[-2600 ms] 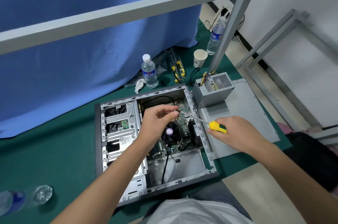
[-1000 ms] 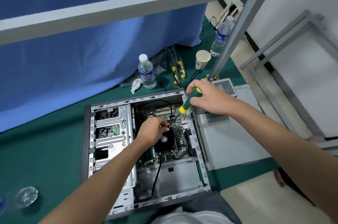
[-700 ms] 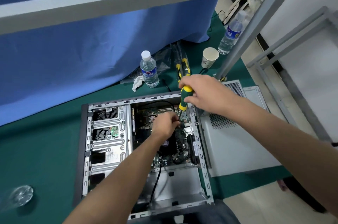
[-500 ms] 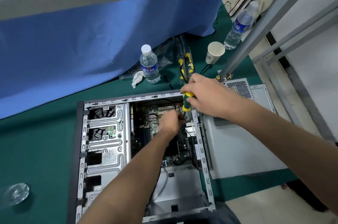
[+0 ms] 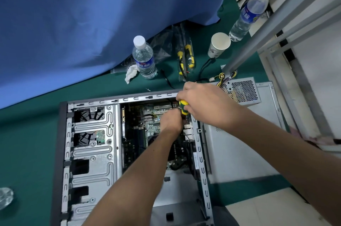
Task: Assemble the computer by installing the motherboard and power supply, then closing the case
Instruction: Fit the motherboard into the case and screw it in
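Gripping a screwdriver (image 5: 184,107) near-upright over the motherboard's (image 5: 147,124) far-right corner, the right hand (image 5: 206,104) drives down; the left hand (image 5: 171,120), just beneath, apparently pinches its hidden shaft.

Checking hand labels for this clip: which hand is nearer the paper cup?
Right. The right hand grips the screwdriver at the case's far edge, just below the paper cup; the left hand is lower, over the motherboard.
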The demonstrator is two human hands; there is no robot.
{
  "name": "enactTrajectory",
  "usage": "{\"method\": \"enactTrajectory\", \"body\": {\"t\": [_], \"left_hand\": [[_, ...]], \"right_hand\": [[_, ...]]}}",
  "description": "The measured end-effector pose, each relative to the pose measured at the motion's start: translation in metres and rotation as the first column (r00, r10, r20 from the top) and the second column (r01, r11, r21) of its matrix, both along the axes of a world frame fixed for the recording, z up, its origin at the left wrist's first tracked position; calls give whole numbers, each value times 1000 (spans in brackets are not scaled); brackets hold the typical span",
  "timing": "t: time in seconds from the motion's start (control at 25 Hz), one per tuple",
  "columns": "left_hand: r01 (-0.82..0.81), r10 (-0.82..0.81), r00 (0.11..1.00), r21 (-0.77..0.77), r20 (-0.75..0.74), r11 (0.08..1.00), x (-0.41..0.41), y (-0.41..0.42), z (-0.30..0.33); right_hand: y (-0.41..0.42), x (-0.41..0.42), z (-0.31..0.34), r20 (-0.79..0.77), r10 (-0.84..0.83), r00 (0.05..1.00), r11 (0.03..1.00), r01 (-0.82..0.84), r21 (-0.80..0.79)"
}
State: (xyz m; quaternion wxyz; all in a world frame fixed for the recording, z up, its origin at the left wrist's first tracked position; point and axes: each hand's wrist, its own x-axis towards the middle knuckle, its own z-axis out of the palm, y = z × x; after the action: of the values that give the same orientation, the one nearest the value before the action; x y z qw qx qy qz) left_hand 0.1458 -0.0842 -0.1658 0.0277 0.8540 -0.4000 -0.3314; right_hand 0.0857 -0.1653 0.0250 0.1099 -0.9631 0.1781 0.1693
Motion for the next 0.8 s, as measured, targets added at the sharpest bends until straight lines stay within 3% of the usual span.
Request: {"method": "enactTrajectory", "body": {"t": [0.28,0.52,0.8], "left_hand": [[-8,7,1000,-32,-21,999,-1,4,-7],[-8,7,1000,-40,-25,999,0,6,-7],[-43,40,997,-40,-73,998,-1,3,-1]], "right_hand": [[-5,7,0,-70,56,996,993,-49,109],[-9,15,4,-99,38,994,995,-29,90],[0,19,5,-140,143,980,988,-149,-38]]}}
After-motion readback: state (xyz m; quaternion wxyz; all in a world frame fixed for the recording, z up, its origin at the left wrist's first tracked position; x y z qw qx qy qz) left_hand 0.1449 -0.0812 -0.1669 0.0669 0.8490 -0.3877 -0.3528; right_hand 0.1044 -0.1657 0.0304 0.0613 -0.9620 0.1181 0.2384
